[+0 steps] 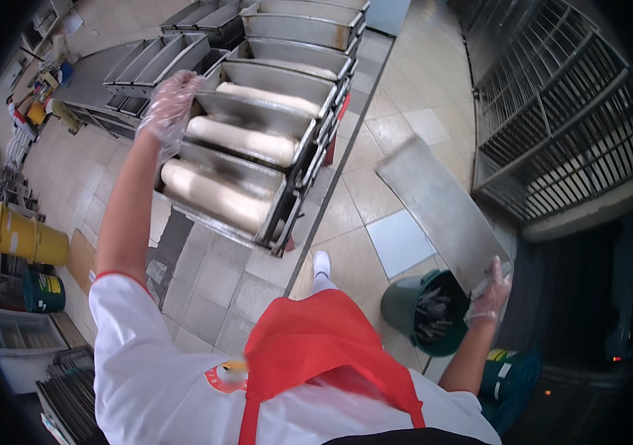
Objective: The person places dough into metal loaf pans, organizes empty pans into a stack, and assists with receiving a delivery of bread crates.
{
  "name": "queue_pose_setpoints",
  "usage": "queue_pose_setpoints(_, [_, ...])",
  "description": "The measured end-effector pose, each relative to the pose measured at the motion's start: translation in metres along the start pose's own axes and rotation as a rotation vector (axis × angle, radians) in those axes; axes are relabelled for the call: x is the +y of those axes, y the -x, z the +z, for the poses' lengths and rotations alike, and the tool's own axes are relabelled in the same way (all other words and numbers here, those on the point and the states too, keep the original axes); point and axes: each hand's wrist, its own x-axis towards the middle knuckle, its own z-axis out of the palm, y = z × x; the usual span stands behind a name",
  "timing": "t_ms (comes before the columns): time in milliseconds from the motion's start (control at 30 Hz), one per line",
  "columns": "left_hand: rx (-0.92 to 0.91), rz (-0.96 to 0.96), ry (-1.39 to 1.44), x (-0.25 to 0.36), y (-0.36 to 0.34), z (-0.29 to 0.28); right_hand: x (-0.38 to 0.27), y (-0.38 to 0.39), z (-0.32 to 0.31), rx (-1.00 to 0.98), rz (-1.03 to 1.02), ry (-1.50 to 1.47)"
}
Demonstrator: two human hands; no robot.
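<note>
My left hand [170,104], in a clear plastic glove, grips the left rim of a strapped set of metal loaf pans [257,122]. Three of the pans hold long pale dough logs [216,194], and the set is lifted and tilted over the tiled floor. My right hand [490,297], also gloved, holds the lower corner of a flat metal lid sheet [439,208] that slants up to the left. Below that hand stands a green bucket [420,311] with dark sticks inside. I wear a white shirt and a red apron [316,348].
More empty loaf pans [160,59] sit on a metal table at upper left. A tall wire rack [561,126] stands at right. Yellow drums [27,237] and a green drum [42,291] stand at left. My white shoe [321,262] is on the tiles.
</note>
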Motion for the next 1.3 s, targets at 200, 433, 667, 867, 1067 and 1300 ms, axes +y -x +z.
queue_pose_setpoints(200, [-0.143,-0.22,-0.521,-0.056,-0.065,0.028,-0.004,-0.068,0.11,-0.298,0.251,-0.157])
queue_pose_setpoints(433, [-0.144,-0.397,-0.295,-0.1,-0.016,0.008,0.038,-0.067,0.125,-0.317,0.428,0.142])
queue_pose_setpoints(667, [-0.082,-0.251,-0.345,-0.108,-0.01,0.022,0.025,-0.086,0.152,-0.412,0.326,0.214])
queue_pose_setpoints(867, [0.079,-0.132,-0.376,-0.097,0.002,0.001,0.009,-0.039,0.2,-0.438,0.388,0.11])
queue_pose_setpoints(1067, [-0.173,-0.45,0.051,-0.103,0.041,-0.018,0.0,-0.053,0.177,-0.554,0.358,0.004])
queue_pose_setpoints(1300, [-0.187,-0.406,0.44,-0.104,0.046,-0.015,0.034,0.061,0.342,-0.585,0.178,0.298])
